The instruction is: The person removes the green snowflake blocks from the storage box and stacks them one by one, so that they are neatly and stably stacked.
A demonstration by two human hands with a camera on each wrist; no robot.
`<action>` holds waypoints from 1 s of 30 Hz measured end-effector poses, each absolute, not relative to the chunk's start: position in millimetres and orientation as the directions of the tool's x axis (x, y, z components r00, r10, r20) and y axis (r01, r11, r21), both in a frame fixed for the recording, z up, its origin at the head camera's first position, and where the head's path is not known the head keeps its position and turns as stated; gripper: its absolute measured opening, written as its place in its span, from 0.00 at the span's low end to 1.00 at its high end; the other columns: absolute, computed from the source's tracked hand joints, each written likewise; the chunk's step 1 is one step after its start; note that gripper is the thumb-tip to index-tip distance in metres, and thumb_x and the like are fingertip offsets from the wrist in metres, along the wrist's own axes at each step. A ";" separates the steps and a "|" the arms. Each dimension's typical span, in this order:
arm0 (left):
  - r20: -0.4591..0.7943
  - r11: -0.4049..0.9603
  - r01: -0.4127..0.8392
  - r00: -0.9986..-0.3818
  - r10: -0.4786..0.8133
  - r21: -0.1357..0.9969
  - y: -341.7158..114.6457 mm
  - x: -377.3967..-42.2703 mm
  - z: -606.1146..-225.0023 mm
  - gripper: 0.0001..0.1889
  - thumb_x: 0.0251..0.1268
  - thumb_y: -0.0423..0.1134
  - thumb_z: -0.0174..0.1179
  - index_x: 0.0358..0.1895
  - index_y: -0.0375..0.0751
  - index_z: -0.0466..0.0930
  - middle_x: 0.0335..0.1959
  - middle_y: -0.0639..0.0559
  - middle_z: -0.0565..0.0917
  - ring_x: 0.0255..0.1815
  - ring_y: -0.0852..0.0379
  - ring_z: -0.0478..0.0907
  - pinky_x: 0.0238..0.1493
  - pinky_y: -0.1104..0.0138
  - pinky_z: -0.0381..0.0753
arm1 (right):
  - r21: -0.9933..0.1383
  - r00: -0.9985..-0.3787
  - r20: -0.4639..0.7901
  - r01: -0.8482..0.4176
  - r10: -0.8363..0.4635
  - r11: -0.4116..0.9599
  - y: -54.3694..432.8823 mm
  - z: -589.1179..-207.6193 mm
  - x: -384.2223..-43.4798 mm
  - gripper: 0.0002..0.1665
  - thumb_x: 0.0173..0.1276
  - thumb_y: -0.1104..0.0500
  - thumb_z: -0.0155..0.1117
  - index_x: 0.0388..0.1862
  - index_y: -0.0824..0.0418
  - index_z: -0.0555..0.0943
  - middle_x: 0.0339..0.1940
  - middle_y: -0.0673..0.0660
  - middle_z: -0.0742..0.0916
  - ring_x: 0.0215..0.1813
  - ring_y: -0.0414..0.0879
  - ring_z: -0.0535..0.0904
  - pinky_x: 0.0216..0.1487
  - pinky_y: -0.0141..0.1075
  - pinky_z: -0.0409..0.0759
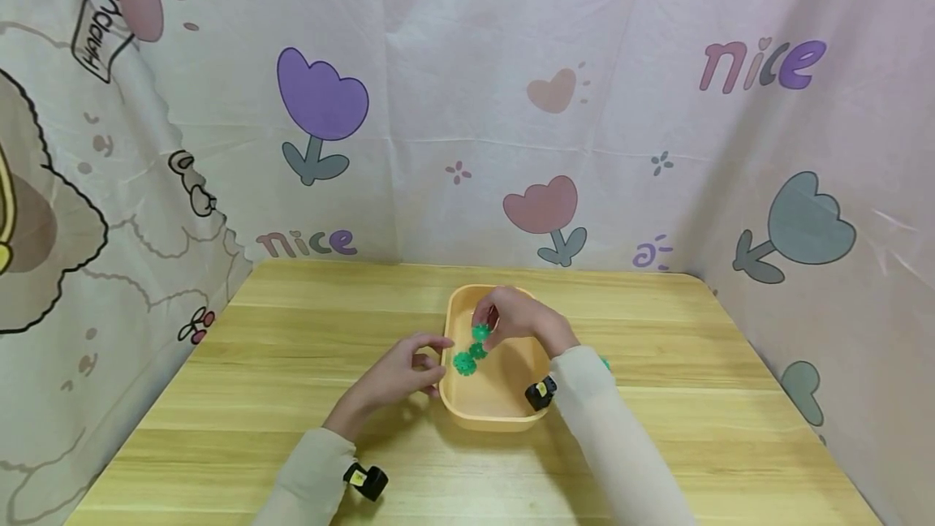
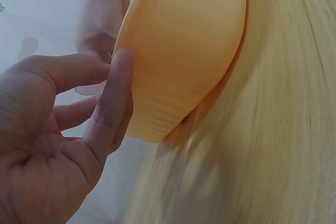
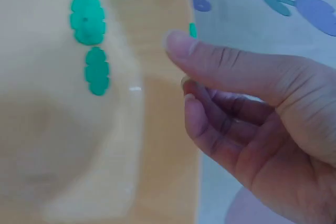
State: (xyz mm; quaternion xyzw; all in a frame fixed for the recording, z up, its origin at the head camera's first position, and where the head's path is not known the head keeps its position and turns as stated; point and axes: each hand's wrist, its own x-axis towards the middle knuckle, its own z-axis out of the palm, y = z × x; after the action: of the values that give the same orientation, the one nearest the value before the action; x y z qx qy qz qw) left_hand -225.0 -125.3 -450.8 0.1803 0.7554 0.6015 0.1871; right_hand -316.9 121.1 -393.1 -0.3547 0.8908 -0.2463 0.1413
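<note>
A shallow orange plastic box stands on the table, its near outer wall filling much of the left wrist view. My left hand holds its left rim, thumb against the outside and index finger over the edge. My right hand is above the box's far part and pinches a green notched plastic disc; only a sliver of that disc shows beyond the thumb in the right wrist view. Two more green discs, one larger and one smaller, lie inside the box.
Another bit of green shows on the table just right of the right sleeve, mostly hidden by it. The wooden table ends at a printed cloth backdrop behind and at both sides. Black wrist cameras sit on both sleeves.
</note>
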 end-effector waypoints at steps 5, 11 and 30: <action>-0.075 0.216 0.037 -0.870 0.487 0.976 -124.3 -225.6 -451.8 0.26 0.74 0.29 0.58 0.73 0.29 0.66 0.57 0.26 0.75 0.38 0.54 0.84 0.45 0.55 0.93 | -0.518 -0.749 -0.043 -0.549 -0.661 0.656 135.3 -379.3 -311.0 0.16 0.50 0.66 0.85 0.38 0.58 0.89 0.34 0.50 0.89 0.38 0.42 0.82 0.42 0.28 0.85; -0.060 0.212 0.051 -0.872 0.487 0.976 -124.3 -225.2 -451.5 0.26 0.74 0.28 0.57 0.72 0.27 0.66 0.58 0.28 0.74 0.38 0.54 0.84 0.44 0.55 0.93 | -0.553 -0.805 -0.033 -0.479 -0.592 0.682 159.1 -370.7 -304.2 0.16 0.50 0.69 0.84 0.37 0.58 0.88 0.33 0.51 0.88 0.36 0.42 0.80 0.41 0.31 0.86; -0.044 0.208 0.067 -0.872 0.487 0.976 -124.3 -224.5 -451.1 0.27 0.73 0.28 0.59 0.72 0.26 0.66 0.61 0.28 0.72 0.39 0.51 0.83 0.43 0.54 0.93 | -0.600 -0.913 0.012 -0.333 -0.408 0.727 255.1 -390.2 -288.3 0.20 0.49 0.69 0.83 0.42 0.64 0.87 0.37 0.57 0.88 0.41 0.49 0.82 0.45 0.38 0.85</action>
State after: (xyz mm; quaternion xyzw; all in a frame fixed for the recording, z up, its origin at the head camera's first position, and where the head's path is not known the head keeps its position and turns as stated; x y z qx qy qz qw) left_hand -224.5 -124.3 -451.1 0.1829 0.7574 0.6021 0.1743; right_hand -288.3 255.1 -390.2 -0.1997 0.9274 -0.3106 0.0604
